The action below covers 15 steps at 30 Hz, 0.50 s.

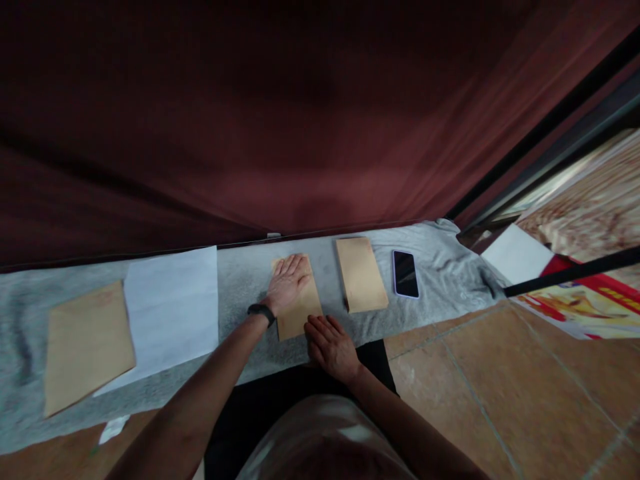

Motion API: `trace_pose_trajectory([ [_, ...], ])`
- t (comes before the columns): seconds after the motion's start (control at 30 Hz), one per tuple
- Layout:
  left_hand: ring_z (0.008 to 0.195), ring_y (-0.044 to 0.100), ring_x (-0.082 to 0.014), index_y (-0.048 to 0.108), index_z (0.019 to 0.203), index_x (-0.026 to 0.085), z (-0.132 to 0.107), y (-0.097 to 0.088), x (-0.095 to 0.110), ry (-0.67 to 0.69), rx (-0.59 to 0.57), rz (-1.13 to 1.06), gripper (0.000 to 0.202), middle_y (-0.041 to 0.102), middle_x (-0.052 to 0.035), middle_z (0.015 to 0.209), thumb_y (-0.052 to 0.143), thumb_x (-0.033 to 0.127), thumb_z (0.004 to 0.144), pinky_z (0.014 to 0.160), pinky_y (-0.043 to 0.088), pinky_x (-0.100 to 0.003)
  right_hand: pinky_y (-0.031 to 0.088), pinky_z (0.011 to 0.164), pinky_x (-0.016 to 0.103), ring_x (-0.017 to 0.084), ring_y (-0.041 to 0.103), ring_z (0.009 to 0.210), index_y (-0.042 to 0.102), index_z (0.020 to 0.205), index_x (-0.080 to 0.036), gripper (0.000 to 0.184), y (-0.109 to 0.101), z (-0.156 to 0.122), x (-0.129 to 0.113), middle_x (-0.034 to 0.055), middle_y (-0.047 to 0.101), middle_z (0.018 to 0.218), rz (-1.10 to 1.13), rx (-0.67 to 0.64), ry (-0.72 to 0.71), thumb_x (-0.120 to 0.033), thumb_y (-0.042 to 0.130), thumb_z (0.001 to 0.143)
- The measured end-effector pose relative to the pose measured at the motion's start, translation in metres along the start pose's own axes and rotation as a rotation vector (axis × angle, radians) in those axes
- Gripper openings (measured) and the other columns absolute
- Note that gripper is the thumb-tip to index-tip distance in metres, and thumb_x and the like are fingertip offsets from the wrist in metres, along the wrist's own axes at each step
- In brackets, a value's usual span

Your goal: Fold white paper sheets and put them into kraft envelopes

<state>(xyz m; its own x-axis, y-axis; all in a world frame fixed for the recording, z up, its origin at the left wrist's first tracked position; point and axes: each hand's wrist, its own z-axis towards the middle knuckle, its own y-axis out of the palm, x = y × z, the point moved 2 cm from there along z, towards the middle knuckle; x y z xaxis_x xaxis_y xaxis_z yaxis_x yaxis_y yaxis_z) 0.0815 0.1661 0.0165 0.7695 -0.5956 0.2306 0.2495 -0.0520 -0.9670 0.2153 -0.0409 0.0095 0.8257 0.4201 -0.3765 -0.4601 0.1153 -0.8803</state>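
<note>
My left hand [287, 280], with a dark band on its wrist, lies flat on a narrow rectangle of brown kraft paper [300, 317], fingers stretched out and pointing away from me. At the paper's near right corner rests my right hand [331, 347], its fingers extended and touching the edge. Whether this paper is an envelope or a folded sheet I cannot tell. Just to its right is a stack of similar brown paper rectangles [363, 273]. A smartphone [405, 274] with a dark screen lies beyond that stack.
A grey cloth [240, 287] covers the long, narrow surface. On the left, a larger brown paper piece [87, 343] overlaps a white sheet [173, 307]. A dark red curtain [300, 133] hangs behind. Tiled floor [480, 387] and a colourful printed box [585, 300] are at right.
</note>
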Motion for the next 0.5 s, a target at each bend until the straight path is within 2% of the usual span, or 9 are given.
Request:
trace_pose_trajectory([
  [0.1,0.159,0.027,-0.0264,0.039,0.161,0.014,0.0,0.001,0.002,0.065,-0.014,0.041,0.06,0.039,-0.0103,0.168,0.028,0.04,0.107,0.131,0.02,-0.052,0.038,0.124,0.048,0.025,0.053,0.142,0.055,0.149,-0.019,0.049,0.001,0.0,0.0,0.0104,0.057,0.155,0.024,0.006,0.007,-0.023,0.057,0.1],
  [0.27,0.158,0.03,-0.0245,0.04,0.16,0.011,-0.012,0.004,0.011,0.146,-0.033,0.039,0.06,0.039,-0.0125,0.167,0.029,0.039,0.108,0.131,0.019,-0.048,0.037,0.124,0.048,0.025,0.054,0.14,0.056,0.147,-0.019,0.047,-0.003,0.002,-0.001,0.0108,0.06,0.151,0.066,0.022,0.014,-0.023,0.055,0.101],
  [0.37,0.158,0.03,-0.0236,0.04,0.16,0.013,-0.029,0.008,0.02,0.199,-0.03,0.017,0.058,0.039,-0.0115,0.168,0.031,0.038,0.108,0.132,0.019,-0.048,0.038,0.124,0.048,0.024,0.055,0.139,0.056,0.145,-0.018,0.044,-0.005,0.003,-0.001,0.0113,0.063,0.146,0.098,0.025,0.011,-0.023,0.053,0.102],
  [0.5,0.158,0.031,-0.0216,0.038,0.161,0.015,-0.065,0.01,0.037,0.268,-0.026,0.017,0.056,0.039,-0.0097,0.168,0.033,0.033,0.108,0.132,0.02,-0.046,0.039,0.124,0.049,0.024,0.056,0.137,0.056,0.143,-0.017,0.042,-0.002,0.0,0.001,0.0127,0.066,0.14,0.118,0.042,0.017,-0.019,0.051,0.101],
])
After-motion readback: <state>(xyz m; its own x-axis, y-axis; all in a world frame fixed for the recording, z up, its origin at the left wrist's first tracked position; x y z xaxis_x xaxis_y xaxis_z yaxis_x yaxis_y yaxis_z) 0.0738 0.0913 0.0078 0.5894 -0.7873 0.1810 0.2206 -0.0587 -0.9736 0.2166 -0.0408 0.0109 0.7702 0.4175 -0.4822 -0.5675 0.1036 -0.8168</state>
